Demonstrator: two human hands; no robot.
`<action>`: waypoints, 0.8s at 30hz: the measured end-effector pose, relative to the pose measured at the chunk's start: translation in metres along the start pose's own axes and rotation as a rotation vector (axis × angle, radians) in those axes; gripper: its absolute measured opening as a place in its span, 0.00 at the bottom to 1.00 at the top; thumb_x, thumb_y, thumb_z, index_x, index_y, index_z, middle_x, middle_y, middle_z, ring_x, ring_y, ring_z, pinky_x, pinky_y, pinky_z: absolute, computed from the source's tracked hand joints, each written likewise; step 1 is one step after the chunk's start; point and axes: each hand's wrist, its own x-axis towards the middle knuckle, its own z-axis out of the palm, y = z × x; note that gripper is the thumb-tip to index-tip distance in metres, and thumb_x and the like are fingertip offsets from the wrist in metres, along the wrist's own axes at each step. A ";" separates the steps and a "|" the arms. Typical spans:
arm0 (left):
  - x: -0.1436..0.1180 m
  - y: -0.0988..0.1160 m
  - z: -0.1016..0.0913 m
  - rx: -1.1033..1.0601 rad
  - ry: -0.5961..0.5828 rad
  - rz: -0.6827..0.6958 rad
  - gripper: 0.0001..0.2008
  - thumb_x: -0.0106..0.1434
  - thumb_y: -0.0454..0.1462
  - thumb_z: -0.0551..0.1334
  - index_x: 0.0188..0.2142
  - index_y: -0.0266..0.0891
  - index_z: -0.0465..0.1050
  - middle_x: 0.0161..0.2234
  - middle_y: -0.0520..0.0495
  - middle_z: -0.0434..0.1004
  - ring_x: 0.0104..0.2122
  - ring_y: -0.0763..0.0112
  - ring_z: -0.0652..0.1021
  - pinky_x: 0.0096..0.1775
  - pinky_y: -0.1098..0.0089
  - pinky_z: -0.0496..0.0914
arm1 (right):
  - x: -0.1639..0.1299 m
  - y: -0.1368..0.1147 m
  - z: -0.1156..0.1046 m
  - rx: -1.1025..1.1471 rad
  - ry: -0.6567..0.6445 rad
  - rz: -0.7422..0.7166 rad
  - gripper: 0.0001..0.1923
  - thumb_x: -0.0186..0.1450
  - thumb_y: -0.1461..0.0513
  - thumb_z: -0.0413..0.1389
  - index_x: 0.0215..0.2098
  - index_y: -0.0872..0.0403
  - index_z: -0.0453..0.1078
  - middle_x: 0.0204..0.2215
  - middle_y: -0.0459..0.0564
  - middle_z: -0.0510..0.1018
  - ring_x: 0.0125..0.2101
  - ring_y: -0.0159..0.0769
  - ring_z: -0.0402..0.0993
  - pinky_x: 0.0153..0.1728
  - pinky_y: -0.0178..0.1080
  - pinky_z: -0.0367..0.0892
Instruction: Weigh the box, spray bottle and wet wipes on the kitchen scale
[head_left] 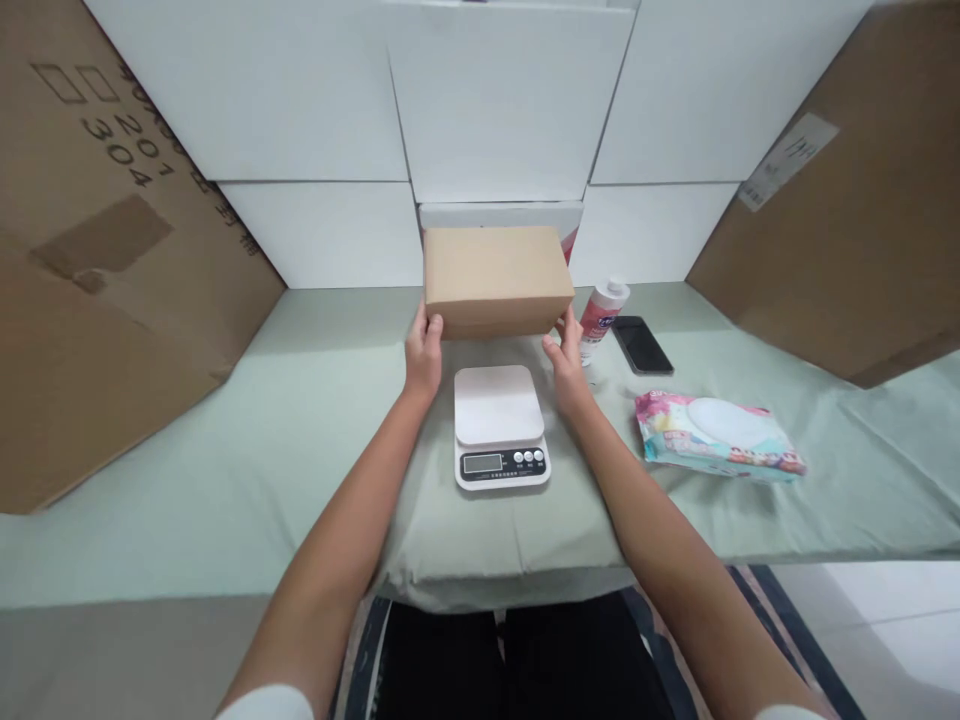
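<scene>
We grip the cardboard box (pixel 495 280) between left hand (pixel 424 355) and right hand (pixel 566 362), fingers pressed on its ends, at twelve o'clock of the bare scale (pixel 500 425), not yet set down.

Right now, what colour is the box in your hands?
Plain brown, the cardboard box, seen clearly in the head view.

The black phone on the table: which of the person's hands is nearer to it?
Right. The right hand, on the cardboard box, is just left of the black phone; the left hand holds the box's far side.
</scene>
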 end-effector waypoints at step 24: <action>-0.137 0.029 -0.036 0.021 0.007 -0.124 0.33 0.71 0.57 0.58 0.69 0.46 0.68 0.71 0.43 0.67 0.75 0.54 0.61 0.75 0.54 0.55 | -0.118 -0.022 -0.017 -0.171 0.078 -0.013 0.34 0.72 0.41 0.49 0.70 0.48 0.59 0.54 0.58 0.64 0.57 0.50 0.63 0.57 0.55 0.69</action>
